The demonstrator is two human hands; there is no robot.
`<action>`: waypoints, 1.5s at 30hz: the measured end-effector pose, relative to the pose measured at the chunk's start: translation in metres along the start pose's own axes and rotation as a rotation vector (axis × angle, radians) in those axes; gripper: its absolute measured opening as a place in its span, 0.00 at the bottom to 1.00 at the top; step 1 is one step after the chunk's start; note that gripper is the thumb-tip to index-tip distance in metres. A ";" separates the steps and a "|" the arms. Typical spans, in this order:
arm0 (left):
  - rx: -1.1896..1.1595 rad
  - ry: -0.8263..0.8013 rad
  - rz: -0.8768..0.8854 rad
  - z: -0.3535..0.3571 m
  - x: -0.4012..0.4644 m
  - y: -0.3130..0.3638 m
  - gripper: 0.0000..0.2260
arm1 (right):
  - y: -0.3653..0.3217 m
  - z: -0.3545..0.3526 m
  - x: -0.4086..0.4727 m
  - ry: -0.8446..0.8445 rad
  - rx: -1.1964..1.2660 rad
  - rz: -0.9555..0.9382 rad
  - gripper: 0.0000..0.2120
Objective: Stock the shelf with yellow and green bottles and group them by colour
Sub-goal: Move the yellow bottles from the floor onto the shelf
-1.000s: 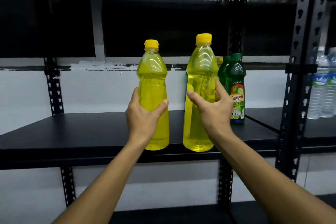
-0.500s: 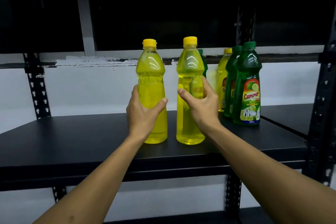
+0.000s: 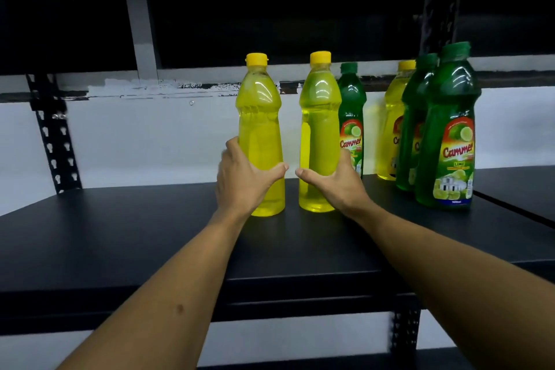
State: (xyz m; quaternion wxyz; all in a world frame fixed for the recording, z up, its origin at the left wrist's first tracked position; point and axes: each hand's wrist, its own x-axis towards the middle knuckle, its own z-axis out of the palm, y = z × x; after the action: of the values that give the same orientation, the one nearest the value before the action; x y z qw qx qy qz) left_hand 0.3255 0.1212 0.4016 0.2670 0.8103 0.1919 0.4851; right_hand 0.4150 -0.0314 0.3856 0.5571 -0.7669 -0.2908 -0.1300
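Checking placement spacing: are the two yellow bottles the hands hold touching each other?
Apart. The head view shows white wall and black shelf between the left yellow bottle and the right yellow bottle, from caps to bases.

Two bare forearms reach forward and upward from the bottom of the view, converging toward the centre. The left hand [image 3: 244, 180] curls around the lower body of a yellow bottle [image 3: 264, 141], thumb pointing right. The right hand [image 3: 336, 186] mirrors it, gripping a second yellow bottle [image 3: 318, 135], thumb pointing left.
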 end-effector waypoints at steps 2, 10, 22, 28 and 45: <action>0.073 0.009 -0.004 -0.002 0.000 0.000 0.44 | -0.003 0.000 0.000 0.002 -0.016 -0.010 0.50; -0.182 -0.103 -0.012 -0.013 -0.005 -0.011 0.37 | -0.007 -0.005 -0.004 0.106 -0.038 0.002 0.40; 0.035 -0.111 0.071 -0.015 -0.010 -0.014 0.47 | -0.007 -0.005 -0.008 0.193 -0.056 -0.156 0.46; -0.188 -0.247 -0.007 -0.013 -0.008 -0.016 0.35 | -0.009 -0.006 -0.006 0.189 0.094 -0.088 0.31; -0.019 -0.152 -0.096 -0.005 -0.001 -0.029 0.18 | -0.006 -0.017 -0.005 0.318 0.183 0.039 0.18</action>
State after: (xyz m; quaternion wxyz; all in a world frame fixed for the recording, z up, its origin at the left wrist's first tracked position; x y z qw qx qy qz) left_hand 0.3187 0.1450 0.3848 0.3114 0.8319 0.2051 0.4108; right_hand 0.4102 -0.0475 0.3935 0.6660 -0.6884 -0.1947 -0.2115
